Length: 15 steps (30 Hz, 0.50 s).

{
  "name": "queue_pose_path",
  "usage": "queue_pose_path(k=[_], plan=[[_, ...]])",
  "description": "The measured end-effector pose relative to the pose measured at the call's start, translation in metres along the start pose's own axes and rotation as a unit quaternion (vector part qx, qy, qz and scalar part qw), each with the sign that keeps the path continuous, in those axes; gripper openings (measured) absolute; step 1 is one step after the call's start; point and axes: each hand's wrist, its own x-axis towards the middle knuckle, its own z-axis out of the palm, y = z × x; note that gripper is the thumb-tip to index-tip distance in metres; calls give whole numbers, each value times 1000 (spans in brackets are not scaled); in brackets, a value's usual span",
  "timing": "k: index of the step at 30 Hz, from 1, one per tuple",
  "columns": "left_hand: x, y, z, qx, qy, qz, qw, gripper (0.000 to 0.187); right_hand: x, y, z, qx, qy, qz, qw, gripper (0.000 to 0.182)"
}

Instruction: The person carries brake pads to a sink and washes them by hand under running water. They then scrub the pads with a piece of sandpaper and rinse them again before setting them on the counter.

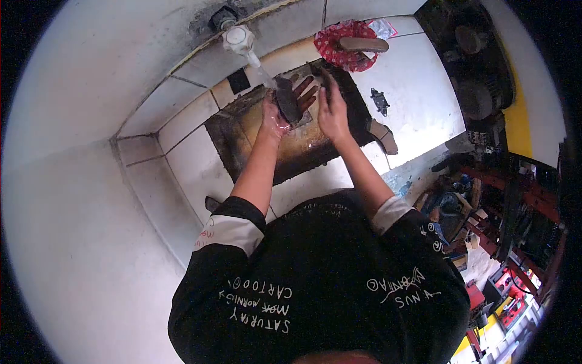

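Right under the tap (237, 37), the left hand (274, 115) holds a dark flat piece (287, 100) against its palm over the stained sink (242, 130); its fingers (306, 91) are spread and jut past the piece's far edge. Just beside it, the right hand (332, 109) has its fingers pressed together, their tips near the piece's top. Water runs onto the piece.

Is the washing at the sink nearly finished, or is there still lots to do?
It looks midway. Done: the tap is on and water is running. In hand: the left hand holds a dark flat piece under the stream over the stained sink, while the right hand rests beside it. Left: the piece still looks dark, so how clean it is cannot be told. A small dark part lies on the counter.
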Motion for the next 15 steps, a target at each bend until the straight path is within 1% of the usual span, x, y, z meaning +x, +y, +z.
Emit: queue_pose_path(k=[1, 2, 3, 4, 5, 6, 7, 8, 9, 10, 11, 12, 14, 15], plan=[[0, 1, -2, -71, -96, -18, 993, 68, -1, 0, 9, -3, -35, 15, 999, 43], [-1, 1, -4, -70, -96, -17, 993, 68, -3, -1, 18, -2, -35, 14, 999, 43], [-1, 1, -3, 45, -12, 8, 999, 68, -3, -4, 28, -17, -80, -31, 996, 46], [0, 2, -5, 160, 73, 33, 984, 68, -5, -6, 37, -32, -125, -76, 989, 48], [1, 3, -7, 138, 49, 18, 989, 68, -6, -8, 44, -32, -124, -77, 989, 48], [0, 3, -4, 139, 48, 17, 989, 68, -7, -11, 50, -60, -157, -80, 983, 53], [-3, 2, -2, 177, 86, 41, 980, 66, -7, -13, 54, -88, -189, -83, 975, 58], [-5, 2, 0, 213, 125, 65, 967, 64, -13, -15, 56, -89, -188, -82, 975, 58], [5, 14, -17, 180, 170, 39, 968, 62, -23, -24, 54, -85, -184, -82, 976, 62], [4, 17, -13, 181, 168, 36, 968, 62, -31, -31, 53, -81, -179, -83, 977, 66], [4, 18, -9, 206, 225, 74, 949, 61, -36, -33, 48, -77, -198, -129, 969, 69], [5, 20, -8, 230, 281, 109, 925, 60, -33, -32, 49, -79, -195, -128, 969, 69], [6, 19, -11, 220, 300, 89, 924, 60, -25, -26, 51, -25, -231, -92, 968, 71], [3, 12, -2, 270, 285, 100, 914, 60, -5, -38, 43, 29, -320, 60, 945, 74]])
